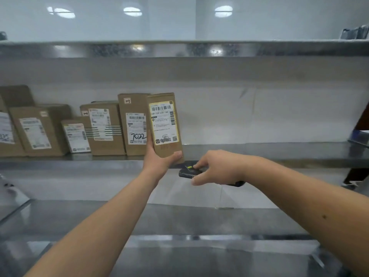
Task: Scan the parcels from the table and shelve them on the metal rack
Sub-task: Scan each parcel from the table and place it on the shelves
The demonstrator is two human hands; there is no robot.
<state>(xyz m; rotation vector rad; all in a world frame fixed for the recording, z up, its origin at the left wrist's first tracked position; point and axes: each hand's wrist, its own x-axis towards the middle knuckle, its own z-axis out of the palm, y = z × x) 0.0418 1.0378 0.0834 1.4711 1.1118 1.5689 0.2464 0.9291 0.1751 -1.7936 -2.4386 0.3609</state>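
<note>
Left hand (159, 160) fingers gripping upright labelled parcel (164, 124) at metal rack (259, 150) shelf edge, right hand (216, 166) fingers pinching black handheld scanner (191, 170) beside the parcel

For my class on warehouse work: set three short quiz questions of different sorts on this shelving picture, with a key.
1. True or false: the left hand holds the yellow-labelled parcel upright by its lower end.
2. What does the right hand hold? A) a marker B) a black handheld scanner C) a roll of tape
3. Fill in: the number handwritten on the label of the neighbouring parcel, standing on the middle shelf, reads ____.

Key: 1 true; 2 B; 3 7022
</note>
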